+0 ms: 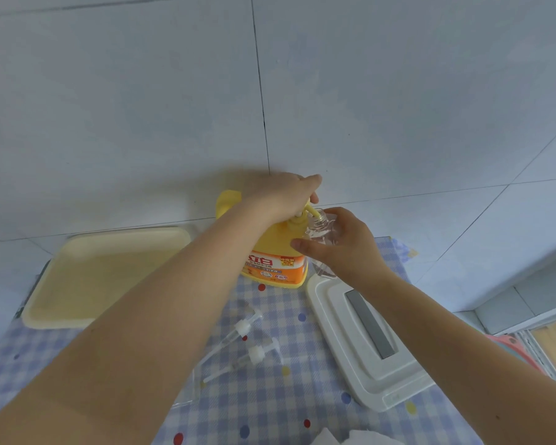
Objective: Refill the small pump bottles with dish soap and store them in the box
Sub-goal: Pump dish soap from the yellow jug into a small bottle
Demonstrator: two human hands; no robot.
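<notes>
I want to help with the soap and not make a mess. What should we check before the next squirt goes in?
1. Yellow spout meets the small clear bottle's open mouth: ok.
2. Right hand holds the small clear bottle, tilted toward the spout: ok.
3. Left hand sits on the pump of the yellow dish soap bottle: ok.
4. Dish soap bottle stands upright on the checked cloth: ok.
5. How full the small bottle is: cannot tell.
6. Two loose pump tops lie on the cloth, ready to refit: ok.
</notes>
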